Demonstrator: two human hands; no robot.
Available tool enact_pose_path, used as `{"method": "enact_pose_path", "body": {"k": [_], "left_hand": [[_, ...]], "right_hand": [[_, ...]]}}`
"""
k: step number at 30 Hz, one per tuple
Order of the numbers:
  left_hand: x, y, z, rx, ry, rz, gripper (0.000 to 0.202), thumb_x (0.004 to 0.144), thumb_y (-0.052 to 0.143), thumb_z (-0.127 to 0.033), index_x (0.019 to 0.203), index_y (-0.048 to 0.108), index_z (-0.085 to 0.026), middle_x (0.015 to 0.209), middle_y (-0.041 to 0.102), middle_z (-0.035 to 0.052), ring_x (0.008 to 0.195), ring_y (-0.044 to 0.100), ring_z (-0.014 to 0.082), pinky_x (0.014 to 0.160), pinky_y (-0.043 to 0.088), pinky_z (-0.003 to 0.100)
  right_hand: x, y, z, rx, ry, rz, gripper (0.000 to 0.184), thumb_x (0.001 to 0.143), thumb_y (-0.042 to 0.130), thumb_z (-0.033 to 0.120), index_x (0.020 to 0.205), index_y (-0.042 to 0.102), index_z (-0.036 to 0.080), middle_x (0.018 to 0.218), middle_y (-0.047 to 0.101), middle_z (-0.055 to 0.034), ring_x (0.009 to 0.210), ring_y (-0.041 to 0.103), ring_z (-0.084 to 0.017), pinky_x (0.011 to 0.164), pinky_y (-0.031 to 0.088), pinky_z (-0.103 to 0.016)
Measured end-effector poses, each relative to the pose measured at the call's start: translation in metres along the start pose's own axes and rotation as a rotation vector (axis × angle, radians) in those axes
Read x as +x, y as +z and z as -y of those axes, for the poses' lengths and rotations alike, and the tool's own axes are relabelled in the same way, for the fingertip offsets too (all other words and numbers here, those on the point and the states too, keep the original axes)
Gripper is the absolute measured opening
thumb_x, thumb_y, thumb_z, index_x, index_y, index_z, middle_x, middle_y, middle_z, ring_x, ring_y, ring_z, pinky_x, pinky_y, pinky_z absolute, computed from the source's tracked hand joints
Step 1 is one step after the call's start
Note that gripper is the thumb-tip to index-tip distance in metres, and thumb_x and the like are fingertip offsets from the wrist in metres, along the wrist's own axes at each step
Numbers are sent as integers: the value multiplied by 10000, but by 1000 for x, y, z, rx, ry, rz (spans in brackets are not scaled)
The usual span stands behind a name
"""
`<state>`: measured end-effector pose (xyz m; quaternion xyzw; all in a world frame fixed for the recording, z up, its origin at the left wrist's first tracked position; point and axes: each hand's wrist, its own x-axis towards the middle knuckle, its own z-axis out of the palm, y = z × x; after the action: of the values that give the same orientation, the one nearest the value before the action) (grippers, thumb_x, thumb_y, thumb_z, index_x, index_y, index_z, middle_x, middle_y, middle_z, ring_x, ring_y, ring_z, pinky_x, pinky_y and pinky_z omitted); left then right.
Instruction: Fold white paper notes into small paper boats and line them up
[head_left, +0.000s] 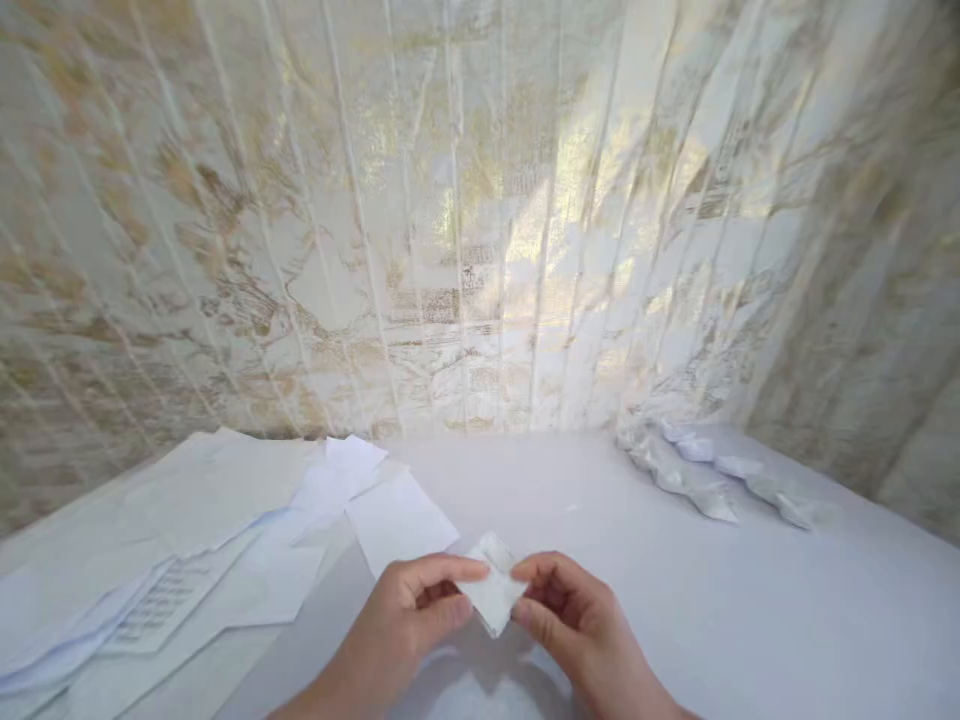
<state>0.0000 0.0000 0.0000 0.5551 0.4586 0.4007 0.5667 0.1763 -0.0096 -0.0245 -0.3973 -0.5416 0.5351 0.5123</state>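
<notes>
A small piece of folded white paper [495,590], turned like a diamond, is held up over the white table between both hands. My left hand [420,615] pinches its left corner between thumb and forefinger. On the opposite corner, the thumb and forefinger of my right hand [577,620] are closed. Some fold lines show on the paper's upper part, and its lower tip points toward me. The remaining fingers of each hand are curled in and partly hidden.
Loose white sheets [225,490] spread over the table's left side, one printed with text [165,600]. A square sheet [401,515] lies just beyond my left hand. Rows of folded paper pieces [682,470] rest at the back right. A patterned wall [457,220] borders the table [750,620].
</notes>
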Motion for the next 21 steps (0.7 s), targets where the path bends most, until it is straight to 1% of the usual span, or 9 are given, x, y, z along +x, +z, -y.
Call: {"method": "enact_pose_path", "body": {"k": [2, 4, 7, 9, 11, 14, 17, 19, 21], "left_hand": [[-1, 1, -2, 24, 12, -23, 226, 692, 606, -249, 868, 697, -140, 794, 683, 48, 749, 558, 200, 701, 391, 283], [-1, 2, -3, 43, 27, -38, 204, 706, 594, -263, 834, 703, -147, 802, 686, 47, 755, 559, 201, 709, 386, 281], [0, 3, -2, 64, 53, -44, 168, 699, 603, -283, 753, 709, -162, 725, 678, 23, 712, 550, 187, 680, 382, 262], [0, 3, -1, 70, 70, -47, 171, 700, 603, -298, 733, 707, -166, 689, 669, 13, 680, 539, 175, 652, 379, 249], [-1, 4, 0, 76, 82, -47, 167, 705, 599, -292, 726, 705, -164, 677, 664, 12, 671, 531, 167, 644, 378, 242], [-2, 6, 1, 43, 73, -36, 132, 673, 631, -243, 748, 693, -153, 626, 641, 3, 623, 518, 148, 605, 378, 228], [-3, 12, 3, -96, 79, -23, 177, 610, 686, -196, 781, 658, -160, 609, 627, -16, 577, 508, 124, 552, 372, 204], [-3, 17, 5, -198, 109, -42, 164, 602, 703, -204, 743, 630, -166, 628, 639, -15, 585, 518, 118, 549, 373, 194], [-4, 22, 6, -256, 136, -70, 149, 609, 710, -230, 699, 611, -163, 632, 650, -5, 597, 530, 120, 559, 375, 195]], "right_hand": [[-2, -1, 1, -16, -1, 11, 351, 677, 665, 462, 791, 554, 149, 650, 516, 11, 596, 456, -125, 564, 352, -244], [-3, -1, 1, -24, -3, 28, 326, 696, 656, 448, 781, 555, 150, 654, 526, 7, 598, 459, -123, 563, 353, -241], [-3, -1, 0, -21, -11, 70, 290, 717, 649, 422, 781, 558, 154, 666, 548, 0, 605, 468, -122, 567, 360, -234], [-3, -1, 0, -17, -10, 82, 284, 727, 640, 423, 799, 571, 157, 673, 563, -5, 606, 478, -123, 567, 367, -231], [-4, 0, 0, -29, -29, 58, 280, 736, 625, 430, 798, 597, 159, 671, 569, -7, 603, 486, -127, 556, 371, -226], [-4, 0, 0, -95, -90, -45, 271, 737, 615, 428, 729, 633, 157, 621, 555, -1, 574, 476, -128, 523, 364, -219], [-4, 0, -2, -161, -151, -115, 283, 736, 610, 423, 644, 636, 156, 568, 544, 3, 543, 460, -126, 513, 359, -220], [-4, 0, -4, -167, -189, -130, 289, 731, 614, 427, 619, 629, 161, 552, 545, 6, 533, 458, -126, 520, 365, -223], [-3, 0, -8, -142, -219, -137, 287, 704, 640, 447, 634, 626, 169, 565, 561, 4, 538, 471, -132, 526, 379, -230]]}}
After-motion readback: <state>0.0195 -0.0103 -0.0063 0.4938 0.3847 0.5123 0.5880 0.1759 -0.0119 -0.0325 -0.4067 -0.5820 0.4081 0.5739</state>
